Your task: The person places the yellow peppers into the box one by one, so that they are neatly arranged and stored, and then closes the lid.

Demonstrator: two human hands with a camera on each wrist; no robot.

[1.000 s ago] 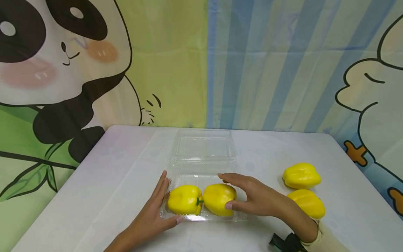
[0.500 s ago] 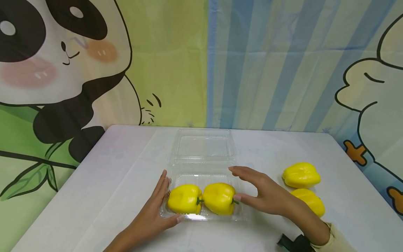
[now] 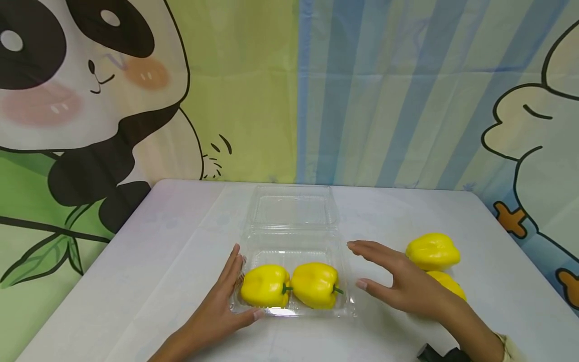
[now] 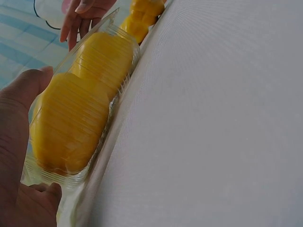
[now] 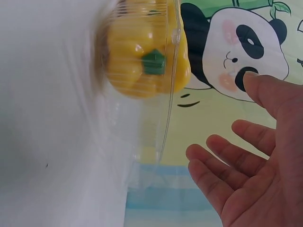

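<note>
A clear plastic clamshell container [image 3: 289,251] lies on the white table with its lid [image 3: 294,206] folded back. Two yellow bell peppers sit side by side in its base, a left pepper [image 3: 265,286] and a right pepper [image 3: 315,285] with a green stem. My left hand [image 3: 221,296] rests against the container's left side, fingers straight and thumb at the front edge. To the right of the container, my right hand [image 3: 402,279] hovers with spread fingers and holds nothing; the right wrist view shows its palm [image 5: 255,179] beside the container wall.
On the right of the white table [image 3: 158,261] lie two more yellow peppers, a far one [image 3: 433,251] and a near one [image 3: 448,284] partly hidden behind my right hand. A printed panda curtain [image 3: 244,90] hangs behind the table.
My right hand has let go of the right pepper and moved right, away from the container, towards the loose peppers. The left hand and container have stayed in place.
</note>
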